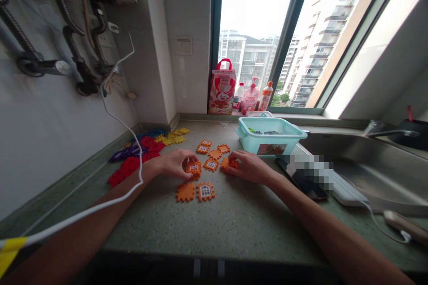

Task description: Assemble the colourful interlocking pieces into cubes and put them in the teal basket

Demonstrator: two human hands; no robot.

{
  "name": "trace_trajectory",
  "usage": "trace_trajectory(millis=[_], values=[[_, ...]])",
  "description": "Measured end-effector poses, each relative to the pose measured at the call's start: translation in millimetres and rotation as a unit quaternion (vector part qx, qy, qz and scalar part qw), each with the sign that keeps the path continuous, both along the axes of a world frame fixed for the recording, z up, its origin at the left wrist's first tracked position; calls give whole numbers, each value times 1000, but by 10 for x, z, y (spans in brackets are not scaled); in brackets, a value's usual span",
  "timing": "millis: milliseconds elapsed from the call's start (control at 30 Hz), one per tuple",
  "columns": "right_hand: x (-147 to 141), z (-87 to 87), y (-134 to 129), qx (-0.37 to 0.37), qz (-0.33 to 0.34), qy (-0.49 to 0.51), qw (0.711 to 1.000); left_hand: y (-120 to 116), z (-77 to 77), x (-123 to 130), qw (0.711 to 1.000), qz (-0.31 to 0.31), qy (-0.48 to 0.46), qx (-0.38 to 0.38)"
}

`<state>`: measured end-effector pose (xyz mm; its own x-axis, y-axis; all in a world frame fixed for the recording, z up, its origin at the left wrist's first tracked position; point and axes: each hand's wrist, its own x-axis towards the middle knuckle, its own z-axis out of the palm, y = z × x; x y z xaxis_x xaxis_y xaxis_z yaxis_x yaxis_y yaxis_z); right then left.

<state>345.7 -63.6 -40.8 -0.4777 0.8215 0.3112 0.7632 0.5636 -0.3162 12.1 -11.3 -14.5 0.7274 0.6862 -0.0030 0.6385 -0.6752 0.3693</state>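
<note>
My left hand (pixel 179 163) has its thumb and fingers around an orange piece with a white window (pixel 194 168), tilted up off the counter. My right hand (pixel 245 165) is closed on orange pieces (pixel 227 164), partly hidden by its fingers. Between the hands lies another orange window piece (pixel 211 164). Behind it are several more orange pieces (pixel 215 154), some with white windows. Nearer the front, a plain orange piece (pixel 185 192) lies beside an orange window piece (pixel 205 191).
Red (pixel 125 171), purple, blue and yellow pieces (pixel 172 137) lie at the left. A mint tub (pixel 273 136) stands behind right, near a phone (pixel 306 182), white power strip (pixel 347 191) and sink (pixel 361 164). A white cable (pixel 123 197) crosses my left arm.
</note>
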Motion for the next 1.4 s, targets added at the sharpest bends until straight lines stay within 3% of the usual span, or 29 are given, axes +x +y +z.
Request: trace_trajectory(millis=[267, 467, 733, 933, 1000, 1167, 1267, 1400], values=[[107, 165, -22, 75, -26, 23, 997, 151, -18, -74, 997, 42, 17, 59], [265, 207, 17, 42, 15, 17, 999, 244, -51, -135, 997, 56, 12, 53], [232, 155, 28, -20, 39, 10, 999, 254, -75, -184, 997, 36, 6, 67], [237, 135, 27, -23, 53, 4, 998, 154, 90, -174, 992, 20, -19, 121], [238, 122, 35, -28, 51, 4, 998, 53, 204, -141, 997, 14, -20, 77], [236, 91, 57, -31, 52, 15, 998, -286, 375, 35, 987, -13, 63, -147], [241, 74, 68, -18, 45, 13, 999, -389, 343, 112, 980, -10, 113, -166], [258, 66, 93, 35, 32, 10, 999, -336, 286, 79, 987, -15, 111, -116]])
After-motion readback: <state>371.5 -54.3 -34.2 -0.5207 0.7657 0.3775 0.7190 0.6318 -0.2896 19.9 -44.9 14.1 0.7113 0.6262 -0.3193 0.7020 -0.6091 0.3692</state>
